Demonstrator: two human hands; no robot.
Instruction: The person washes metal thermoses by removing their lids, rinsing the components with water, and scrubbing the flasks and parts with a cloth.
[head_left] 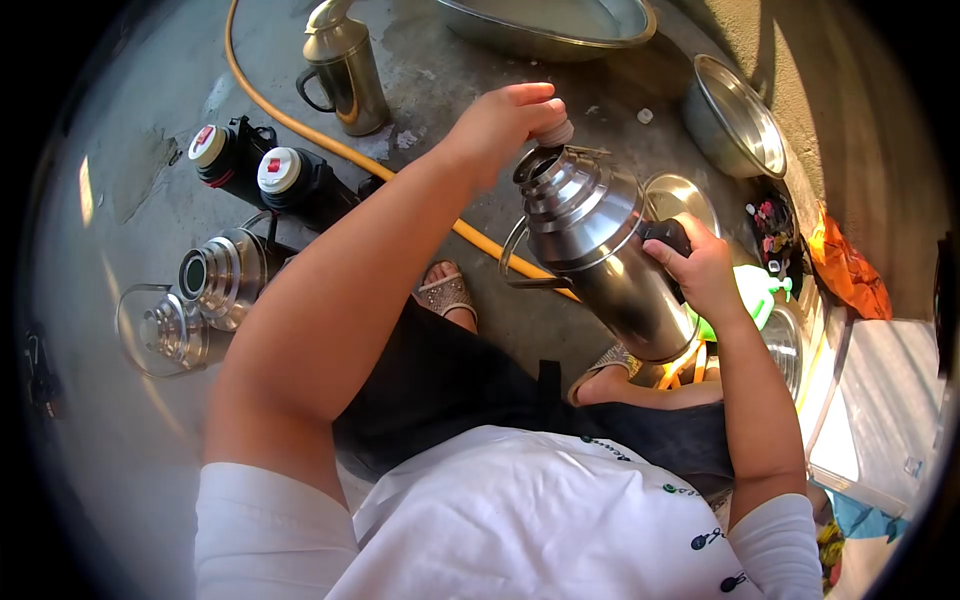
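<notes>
Gripping the held flask (600, 250) by its black side handle (664, 236) with the right hand (704, 270), tilting it leftward above the floor in front of the body, probably for bearing its weight while leaving the mouth free; pinching a pale stopper (556, 134) in the left fingers (525, 95) right by the open mouth, perhaps for keeping it off the floor, not showing clearly whether touching the rim. Counting six flasks altogether: one in hand, one upright steel flask (360, 90) beyond the hose (485, 242), two black flasks (310, 190), two silver flasks (238, 260). Counting also two steel basins (712, 135), one apparently leaning against the wall.
</notes>
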